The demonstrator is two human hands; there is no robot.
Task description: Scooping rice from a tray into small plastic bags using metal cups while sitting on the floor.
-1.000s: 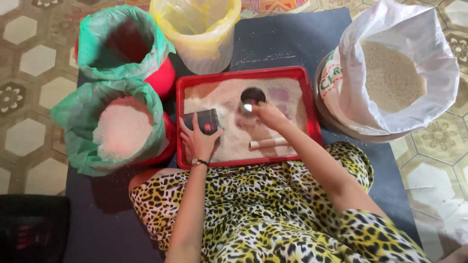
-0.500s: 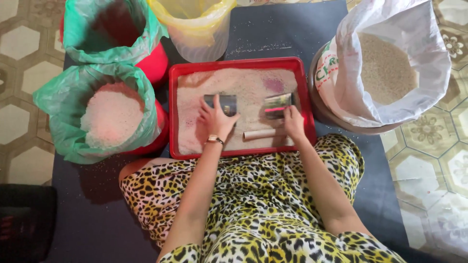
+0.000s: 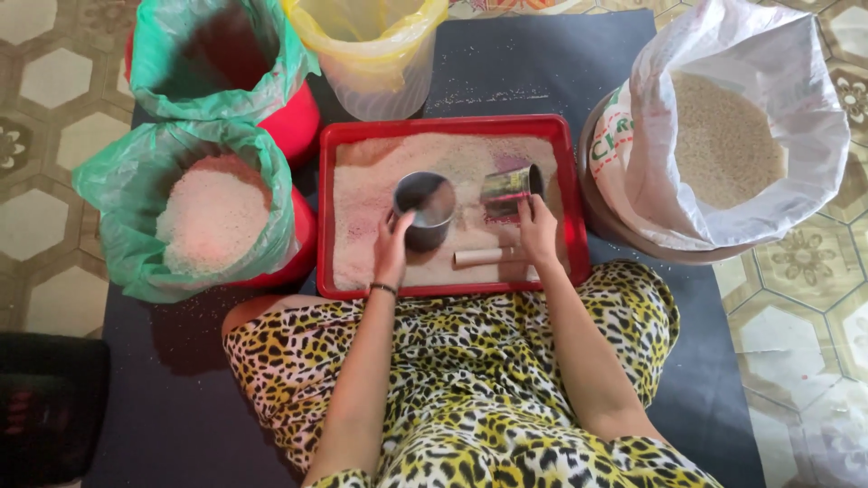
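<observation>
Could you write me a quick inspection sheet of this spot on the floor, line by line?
Surface: dark mat over patterned floor tiles.
Job's things: red tray spread with rice; two metal cans in it, one upright, one tipped; short tube.
Clutter: spilled grains on the mat.
Hands: left hand grips the upright can; right hand grips the tipped can.
Cables: nothing seen.
Surroundings: two green-lined red buckets, yellow-lined bucket, open white rice sack.

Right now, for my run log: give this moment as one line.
left hand: holds upright metal cup | right hand: tips second metal cup | both over red tray of rice
</observation>
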